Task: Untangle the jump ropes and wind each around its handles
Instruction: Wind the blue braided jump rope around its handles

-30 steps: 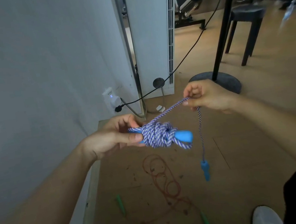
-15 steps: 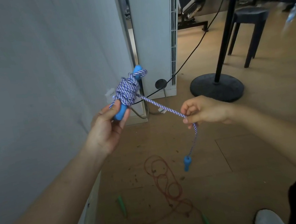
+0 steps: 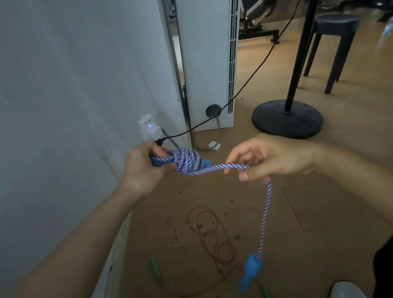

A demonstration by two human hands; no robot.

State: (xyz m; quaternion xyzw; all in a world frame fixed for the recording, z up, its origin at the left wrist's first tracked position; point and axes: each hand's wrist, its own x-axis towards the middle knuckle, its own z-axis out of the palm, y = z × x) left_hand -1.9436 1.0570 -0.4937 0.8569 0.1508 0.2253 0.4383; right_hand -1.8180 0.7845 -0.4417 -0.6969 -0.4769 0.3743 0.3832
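Centrally, left hand (image 3: 142, 172) grips the blue handle (image 3: 160, 163); right hand (image 3: 275, 157) pinches the striped rope (image 3: 208, 170) between thumb and fingers. Feed taut, laying turns adjacent, toward the dangling handle (image 3: 250, 269), lower centre

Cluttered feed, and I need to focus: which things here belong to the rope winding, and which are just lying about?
Job: left hand gripping the wound blue handle; right hand pinching the striped rope; dangling blue handle; red rope and green handles on the floor.
Lying about: black stand, stool, wall plug, black cable, white unit.
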